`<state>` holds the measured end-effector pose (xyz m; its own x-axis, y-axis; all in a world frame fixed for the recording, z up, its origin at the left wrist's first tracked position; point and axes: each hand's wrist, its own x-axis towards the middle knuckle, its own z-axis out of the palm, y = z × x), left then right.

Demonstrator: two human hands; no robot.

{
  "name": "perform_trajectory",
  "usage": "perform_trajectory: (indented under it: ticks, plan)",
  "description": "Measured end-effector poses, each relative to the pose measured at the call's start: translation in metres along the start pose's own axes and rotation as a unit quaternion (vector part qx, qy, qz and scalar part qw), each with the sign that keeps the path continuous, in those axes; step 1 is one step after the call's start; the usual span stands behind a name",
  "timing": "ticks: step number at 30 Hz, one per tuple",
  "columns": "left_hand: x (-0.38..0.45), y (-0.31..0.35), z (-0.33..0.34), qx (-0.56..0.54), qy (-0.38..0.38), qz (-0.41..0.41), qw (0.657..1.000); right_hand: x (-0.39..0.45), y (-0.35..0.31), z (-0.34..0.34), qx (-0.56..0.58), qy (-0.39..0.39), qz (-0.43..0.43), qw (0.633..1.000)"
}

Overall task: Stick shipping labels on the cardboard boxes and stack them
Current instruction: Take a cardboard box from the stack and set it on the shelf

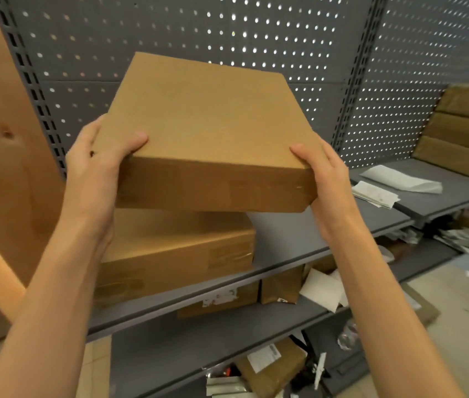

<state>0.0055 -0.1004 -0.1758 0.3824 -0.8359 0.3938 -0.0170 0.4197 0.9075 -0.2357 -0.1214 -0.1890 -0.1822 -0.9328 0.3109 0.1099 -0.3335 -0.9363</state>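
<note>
Just one view, head-worn, wide-angle. Looks forward and a bit down at the grey shelf (299, 242), from close in front of it. Sits very near the box (207, 133) held up in front of the shelf, with both forearms reaching in from the bottom edge. Catches the pegboard (199, 27) behind the shelf, bowed by the lens.

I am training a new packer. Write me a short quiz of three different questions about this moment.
1. True or false: the held box shows a shipping label on its top.
2. What lies directly under it? A) another cardboard box B) a plastic bin C) a metal tray
3. Fill in: the left hand and right hand grip the box at its two near ____.

Key: 1 false; 2 A, the lower box on the shelf; 3 corners.
</note>
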Motion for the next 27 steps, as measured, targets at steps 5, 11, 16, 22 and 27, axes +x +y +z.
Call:
perform_trajectory:
  ticks: [5,11,16,22,27]
  plan:
    - [-0.010,0.001,0.045,0.002,-0.017,0.017,1.000,0.008,-0.003,-0.042,-0.007,0.024,-0.016,1.000]
    - [-0.022,-0.001,0.106,0.010,-0.021,0.029,0.999,0.031,-0.006,-0.101,-0.012,0.026,-0.018,0.999]
    - [-0.035,-0.008,0.166,0.010,-0.014,0.031,0.999,0.060,-0.011,-0.160,-0.002,0.001,-0.024,1.000]
    - [-0.055,-0.015,0.238,-0.003,0.025,0.009,1.000,0.102,-0.016,-0.228,-0.017,-0.046,-0.013,0.999]
    - [-0.073,-0.032,0.273,0.012,0.048,-0.011,0.999,0.131,-0.006,-0.266,-0.030,-0.076,0.018,0.997]
